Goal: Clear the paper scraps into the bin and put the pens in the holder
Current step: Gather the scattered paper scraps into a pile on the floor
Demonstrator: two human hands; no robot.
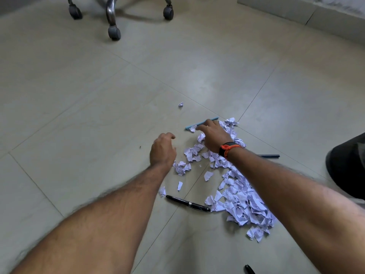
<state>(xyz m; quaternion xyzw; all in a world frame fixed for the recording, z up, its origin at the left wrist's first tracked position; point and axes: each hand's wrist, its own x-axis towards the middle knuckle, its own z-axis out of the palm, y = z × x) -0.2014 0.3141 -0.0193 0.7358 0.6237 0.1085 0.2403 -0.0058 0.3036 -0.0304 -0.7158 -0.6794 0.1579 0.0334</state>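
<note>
A heap of torn white paper scraps lies on the tiled floor, spreading up toward my hands. My right hand reaches over the scraps with fingers extended, its fingertips touching a light blue pen. My left hand hovers just left of the scraps, fingers loosely curled and holding nothing. A black pen lies near the heap's left edge. A dark pen pokes out behind my right wrist. Another black pen tip shows at the bottom edge. One stray scrap lies farther off.
An office chair's wheeled base stands at the top left. A dark object sits at the right edge. A low wall skirting runs along the top right. No bin or pen holder is in view.
</note>
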